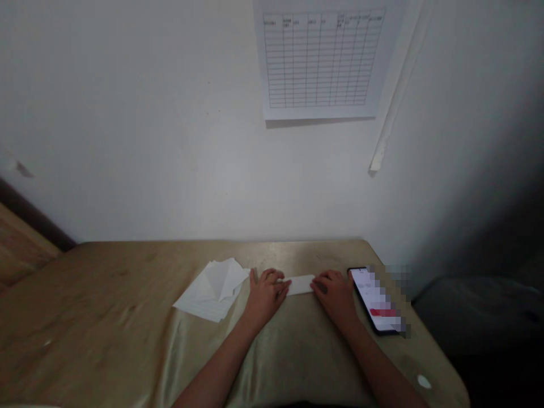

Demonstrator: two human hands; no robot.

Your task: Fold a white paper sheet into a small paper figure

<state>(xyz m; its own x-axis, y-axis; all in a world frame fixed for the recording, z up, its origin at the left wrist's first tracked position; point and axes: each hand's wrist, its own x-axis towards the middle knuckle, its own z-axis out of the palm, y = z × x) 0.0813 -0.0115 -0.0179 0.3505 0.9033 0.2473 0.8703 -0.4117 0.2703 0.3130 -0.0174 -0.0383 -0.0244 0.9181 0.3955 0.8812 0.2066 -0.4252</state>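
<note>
A narrow strip of folded white paper (301, 285) lies on the table between my two hands. My left hand (267, 290) has its fingers closed on the strip's left end, with the thumb and fingertips at its edge. At the other end, my right hand (334, 289) pinches the paper between curled fingers and thumb. Just left of my left hand is a loose pile of white paper sheets (208, 292), the top ones showing creases. A phone (376, 300) with a lit screen lies close to the right of my right hand.
The table (106, 328) has a brownish, wrinkled cover and meets a white wall (170, 141). A printed grid sheet (321, 62) hangs on the wall beside a pale cable strip (395, 107). A small white scrap (424, 381) lies near the table's right edge.
</note>
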